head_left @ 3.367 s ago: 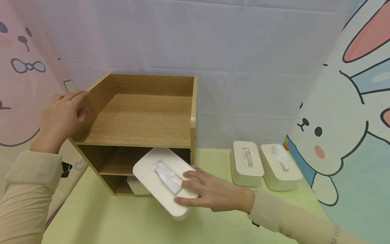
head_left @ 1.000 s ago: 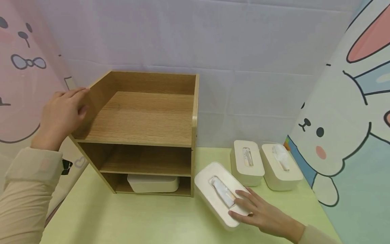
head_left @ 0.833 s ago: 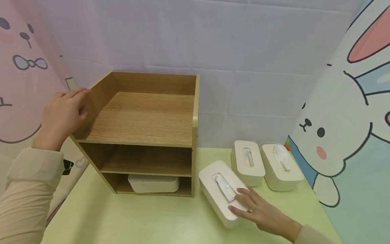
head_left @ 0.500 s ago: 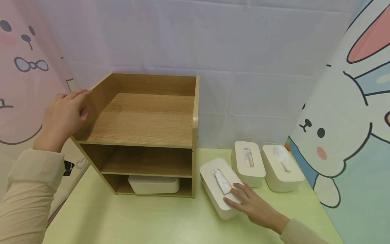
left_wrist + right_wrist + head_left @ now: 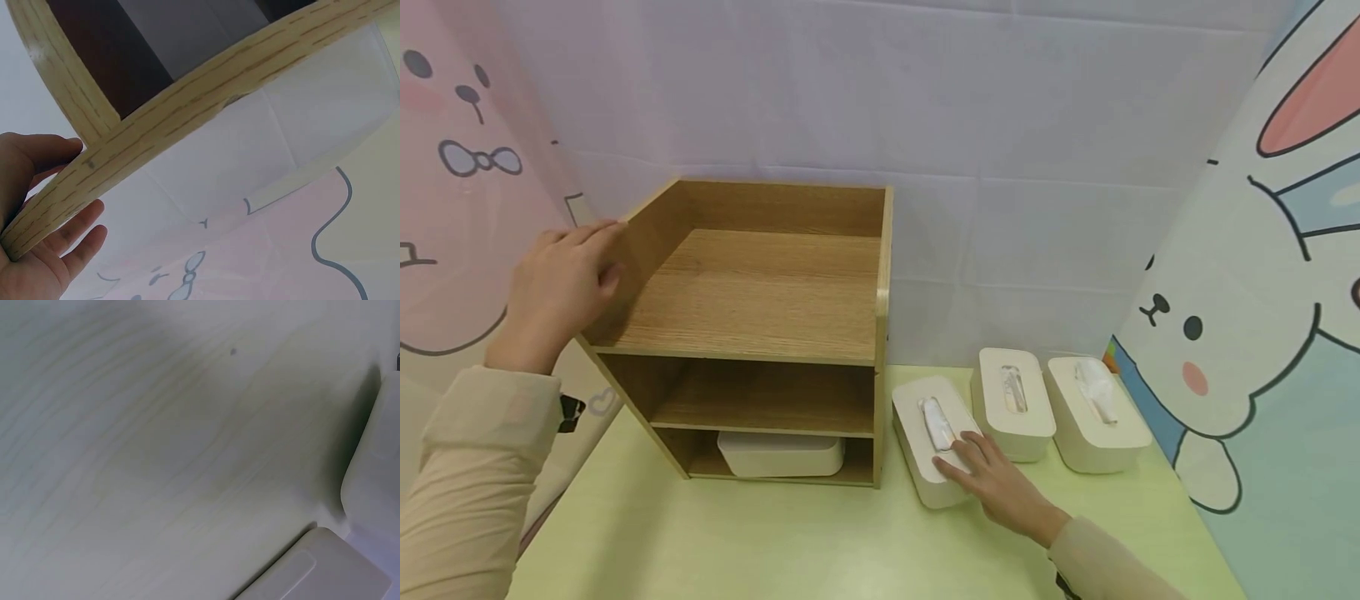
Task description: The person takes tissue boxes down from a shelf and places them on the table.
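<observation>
My left hand (image 5: 559,287) grips the left side panel of a wooden shelf unit (image 5: 760,292). In the left wrist view the thumb lies on one face of the panel edge (image 5: 162,119) and the fingers (image 5: 84,250) on the other. Just right of the unit, my right hand (image 5: 1003,492) holds a white tissue box (image 5: 917,417) by its near right corner, thumb and fingers across the lid. A tissue shows in the lid's slot. The right hand is out of sight in the right wrist view.
Two more tissue boxes stand side by side at the back right, a nearer one (image 5: 1033,412) and one beside the wall (image 5: 1078,450). Another white box (image 5: 782,454) lies in the unit's bottom compartment. All stand on a pale green table (image 5: 760,542); cartoon-printed cloth surrounds it.
My right hand has carried the tissue box from in front of the shelf to its right side, then back toward the wall, turning it straighter. The left hand has kept its place.
</observation>
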`<state>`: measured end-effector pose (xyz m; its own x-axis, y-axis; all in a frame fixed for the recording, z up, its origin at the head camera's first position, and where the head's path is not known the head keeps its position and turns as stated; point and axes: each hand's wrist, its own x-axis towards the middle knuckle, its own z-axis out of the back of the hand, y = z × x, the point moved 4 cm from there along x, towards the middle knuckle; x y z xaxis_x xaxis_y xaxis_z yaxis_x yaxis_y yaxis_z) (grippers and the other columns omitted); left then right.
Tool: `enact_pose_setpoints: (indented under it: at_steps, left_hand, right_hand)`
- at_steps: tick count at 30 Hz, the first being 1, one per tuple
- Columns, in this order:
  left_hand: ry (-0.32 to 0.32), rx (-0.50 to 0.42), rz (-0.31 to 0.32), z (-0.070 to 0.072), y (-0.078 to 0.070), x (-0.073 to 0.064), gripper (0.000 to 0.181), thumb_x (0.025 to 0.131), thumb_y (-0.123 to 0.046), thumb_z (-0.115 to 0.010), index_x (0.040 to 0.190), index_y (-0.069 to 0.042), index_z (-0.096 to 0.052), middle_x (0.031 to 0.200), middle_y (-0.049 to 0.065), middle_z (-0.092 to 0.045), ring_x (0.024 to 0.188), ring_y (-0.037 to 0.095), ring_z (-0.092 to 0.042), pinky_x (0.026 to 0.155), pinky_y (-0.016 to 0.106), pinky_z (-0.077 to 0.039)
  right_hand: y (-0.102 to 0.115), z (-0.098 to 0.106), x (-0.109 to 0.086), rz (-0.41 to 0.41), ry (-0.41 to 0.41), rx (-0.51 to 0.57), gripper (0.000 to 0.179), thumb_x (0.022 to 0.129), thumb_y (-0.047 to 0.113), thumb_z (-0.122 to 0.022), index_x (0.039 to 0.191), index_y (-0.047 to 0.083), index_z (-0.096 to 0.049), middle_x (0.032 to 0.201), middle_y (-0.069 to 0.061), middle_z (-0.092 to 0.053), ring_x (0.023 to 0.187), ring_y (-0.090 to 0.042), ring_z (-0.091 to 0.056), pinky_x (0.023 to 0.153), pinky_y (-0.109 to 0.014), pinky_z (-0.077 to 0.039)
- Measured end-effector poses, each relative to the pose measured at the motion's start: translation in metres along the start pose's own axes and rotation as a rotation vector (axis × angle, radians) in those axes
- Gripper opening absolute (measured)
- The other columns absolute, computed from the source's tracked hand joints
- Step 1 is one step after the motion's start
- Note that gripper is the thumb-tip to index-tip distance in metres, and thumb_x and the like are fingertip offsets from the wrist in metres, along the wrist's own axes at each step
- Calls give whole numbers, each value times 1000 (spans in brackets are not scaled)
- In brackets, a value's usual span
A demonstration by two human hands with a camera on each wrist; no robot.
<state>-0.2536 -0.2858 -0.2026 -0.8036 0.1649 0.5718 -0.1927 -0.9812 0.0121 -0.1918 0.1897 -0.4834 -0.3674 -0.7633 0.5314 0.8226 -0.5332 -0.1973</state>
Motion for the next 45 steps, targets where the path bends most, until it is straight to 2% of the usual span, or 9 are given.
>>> enact_pose_setpoints:
  at_steps: [6, 15, 20, 24, 32, 38, 45]
  left_hand:
    - [1, -2, 2, 1, 0, 0, 47, 83, -6, -54, 129, -3, -48, 127, 22, -52, 104, 49, -43, 90, 60, -36]
    - [15, -3, 12, 1, 0, 0, 47, 83, -6, -53, 130, -4, -47, 128, 21, -51, 105, 49, -43, 91, 60, -35]
    - [13, -6, 9, 1, 0, 0, 47, 83, -6, -53, 130, -4, -47, 129, 21, -51, 106, 49, -43, 92, 59, -35]
    - [-2, -11, 1, 1, 0, 1, 47, 83, -6, -54, 129, -3, -48, 128, 21, -52, 105, 48, -43, 92, 57, -35]
    - [-20, -7, 0, 1, -1, 1, 45, 82, -6, -54, 127, -3, -50, 127, 21, -53, 104, 48, -44, 90, 59, -36]
    - [-30, -11, -7, 1, -1, 1, 44, 82, -5, -55, 126, -3, -50, 127, 21, -53, 103, 49, -44, 89, 59, -36]
    - [-14, -3, 4, 1, 0, 0, 45, 83, -6, -54, 127, -3, -49, 127, 21, -53, 104, 49, -44, 89, 60, -37]
  right_hand:
    - [-8, -15, 5, -67, 30, 0, 65, 68, -4, -46, 131, 15, -49, 118, -19, -51, 114, -40, -45, 95, -58, -40]
    - [-14, -33, 18, -172, 22, -37, 65, 69, 2, -67, 130, 14, -49, 116, -21, -51, 112, -40, -45, 95, -53, -42]
    - [-19, -42, 25, -206, -9, -83, 61, 70, 5, -67, 128, 13, -51, 112, -21, -52, 108, -42, -47, 87, -53, -46]
    - [-24, -47, 31, -237, -16, -129, 59, 71, 10, -66, 127, 14, -51, 111, -20, -53, 106, -42, -49, 86, -53, -47]
    - [-32, -54, 41, -278, 28, -128, 58, 72, 8, -70, 126, 14, -51, 111, -19, -53, 106, -42, -49, 86, -58, -46]
    - [-36, -58, 44, -305, 84, -137, 59, 73, 11, -71, 128, 17, -49, 114, -18, -53, 108, -41, -49, 90, -57, -45]
    - [-39, -62, 47, -343, 128, -118, 63, 71, 10, -74, 128, 18, -48, 116, -17, -52, 111, -40, -47, 92, -57, -43]
